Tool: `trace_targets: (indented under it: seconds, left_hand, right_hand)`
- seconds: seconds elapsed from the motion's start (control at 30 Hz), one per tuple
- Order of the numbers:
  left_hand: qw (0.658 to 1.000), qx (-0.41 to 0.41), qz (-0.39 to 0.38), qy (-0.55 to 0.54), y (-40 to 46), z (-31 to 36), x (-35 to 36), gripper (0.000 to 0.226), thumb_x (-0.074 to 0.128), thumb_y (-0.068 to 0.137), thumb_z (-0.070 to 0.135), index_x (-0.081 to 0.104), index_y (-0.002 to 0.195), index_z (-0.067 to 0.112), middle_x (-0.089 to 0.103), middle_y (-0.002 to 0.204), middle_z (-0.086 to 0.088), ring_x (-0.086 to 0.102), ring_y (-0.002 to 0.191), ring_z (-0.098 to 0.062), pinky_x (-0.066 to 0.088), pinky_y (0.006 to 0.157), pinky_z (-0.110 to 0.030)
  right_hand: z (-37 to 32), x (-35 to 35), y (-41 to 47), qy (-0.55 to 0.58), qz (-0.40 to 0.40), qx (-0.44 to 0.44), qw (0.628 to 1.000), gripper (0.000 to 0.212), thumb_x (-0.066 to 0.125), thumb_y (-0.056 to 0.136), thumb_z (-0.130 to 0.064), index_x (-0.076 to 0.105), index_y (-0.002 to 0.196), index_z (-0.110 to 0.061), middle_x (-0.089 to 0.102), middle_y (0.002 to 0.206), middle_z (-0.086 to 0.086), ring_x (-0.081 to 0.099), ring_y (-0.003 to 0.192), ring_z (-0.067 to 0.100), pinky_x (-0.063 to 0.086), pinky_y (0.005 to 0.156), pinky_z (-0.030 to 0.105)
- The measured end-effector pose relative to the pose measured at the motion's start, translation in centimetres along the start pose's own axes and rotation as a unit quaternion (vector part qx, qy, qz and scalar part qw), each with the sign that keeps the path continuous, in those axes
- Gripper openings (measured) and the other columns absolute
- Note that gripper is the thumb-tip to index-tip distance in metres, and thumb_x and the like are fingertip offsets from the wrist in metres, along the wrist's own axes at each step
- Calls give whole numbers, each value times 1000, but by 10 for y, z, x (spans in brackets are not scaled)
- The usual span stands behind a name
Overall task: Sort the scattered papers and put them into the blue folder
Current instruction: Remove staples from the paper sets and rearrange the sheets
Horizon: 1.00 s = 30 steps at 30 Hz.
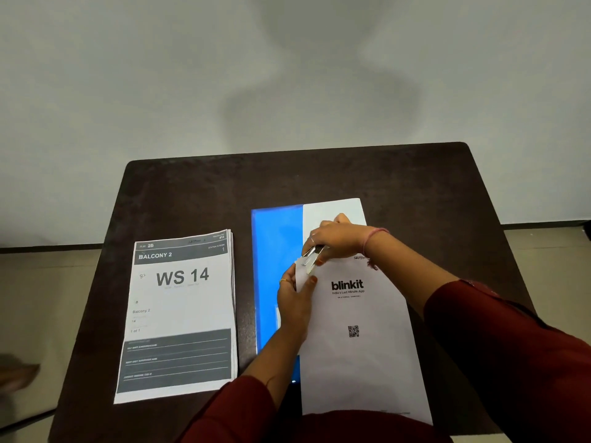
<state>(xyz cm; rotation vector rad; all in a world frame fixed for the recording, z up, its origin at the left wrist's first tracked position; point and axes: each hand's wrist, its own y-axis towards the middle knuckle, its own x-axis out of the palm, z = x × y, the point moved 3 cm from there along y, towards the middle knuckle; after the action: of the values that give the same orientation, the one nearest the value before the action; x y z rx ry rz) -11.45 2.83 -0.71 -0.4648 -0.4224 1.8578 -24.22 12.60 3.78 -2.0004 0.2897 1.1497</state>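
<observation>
A blue folder (275, 251) lies open at the middle of the dark table (198, 193). White "blinkit" papers (358, 346) lie on its right part, reaching to the near table edge. My right hand (335, 241) grips a small metal stapler (311, 259) at the papers' left edge. Just below it, my left hand (295, 298) pinches that same edge of the papers. A separate stack of papers printed "WS 14" (180, 314) lies flat on the left of the table, apart from both hands.
A grey wall (287, 75) rises right behind the table's far edge. Tiled floor (48, 298) shows on both sides. Bare tabletop runs along the back and to the right of the folder.
</observation>
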Motion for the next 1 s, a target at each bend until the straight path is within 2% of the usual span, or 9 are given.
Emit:
trace_targets:
  seconds: [0.13, 0.2, 0.33, 0.43, 0.5, 0.57, 0.73, 0.93, 1.0]
  left_hand:
    - [1000, -4, 0, -7, 1, -1, 0, 37, 62, 91, 15, 51, 126, 11, 60, 115, -2, 59, 87, -6, 52, 65, -10]
    - [1000, -7, 0, -11, 1, -2, 0, 33, 63, 91, 15, 52, 122, 12, 62, 112, -4, 61, 86, -8, 54, 66, -14]
    - [1000, -19, 1, -23, 2, -4, -1, 29, 66, 88, 13, 54, 115, 10, 65, 106, -7, 63, 85, -14, 55, 62, -16]
    - [999, -28, -6, -20, 3, -5, -2, 23, 64, 89, 12, 56, 110, 12, 66, 102, -5, 64, 87, -17, 56, 68, -22]
    - [999, -32, -14, -11, 3, -6, -4, 19, 63, 89, 11, 56, 106, 16, 66, 101, -4, 65, 88, -20, 57, 75, -30]
    - [999, -29, -22, 10, 3, -7, -6, 17, 63, 88, 11, 56, 101, 19, 67, 102, -3, 65, 90, -21, 57, 80, -36]
    - [998, -11, -26, 64, -5, -9, -13, 17, 63, 86, 11, 59, 101, 19, 69, 99, -2, 66, 91, -22, 56, 83, -37]
    - [993, -24, -21, 112, -40, -33, -34, 9, 61, 87, 9, 64, 89, 17, 69, 88, -9, 63, 82, -21, 50, 73, -26]
    - [993, -26, -24, 112, -50, -40, -38, 8, 61, 87, 10, 65, 92, 14, 69, 89, -13, 64, 85, -26, 51, 75, -30]
  right_hand:
    - [27, 15, -33, 119, 111, 63, 985, 34, 54, 94, -36, 53, 128, -35, 56, 128, -11, 45, 120, 15, 27, 95, 37]
    - [43, 31, -57, 202, 197, 127, 951, 35, 56, 93, -36, 55, 128, -34, 57, 127, -10, 47, 122, 15, 29, 96, 36]
    - [65, 73, -107, 371, 378, 302, 792, 33, 60, 91, -30, 59, 123, -23, 58, 122, 3, 55, 112, 22, 40, 100, 49]
    - [67, 99, -138, 399, 394, 436, 704, 38, 57, 93, -30, 56, 127, -13, 50, 128, 11, 54, 113, 28, 43, 101, 43]
    - [66, 111, -154, 390, 395, 489, 673, 41, 58, 93, -30, 55, 128, -9, 48, 129, 13, 54, 113, 29, 44, 97, 40]
    - [65, 123, -161, 370, 391, 509, 671, 41, 58, 92, -30, 56, 127, -8, 48, 127, 14, 53, 112, 30, 46, 95, 41]
    - [62, 133, -164, 313, 368, 536, 692, 44, 57, 92, -32, 55, 128, -7, 50, 124, 16, 48, 116, 31, 48, 93, 44]
    - [60, 136, -164, 311, 365, 540, 691, 52, 59, 91, -32, 49, 134, -5, 48, 127, 19, 45, 119, 36, 45, 94, 46]
    - [55, 137, -166, 309, 357, 547, 691, 58, 60, 90, -32, 43, 138, -5, 46, 130, 20, 44, 121, 36, 44, 95, 47]
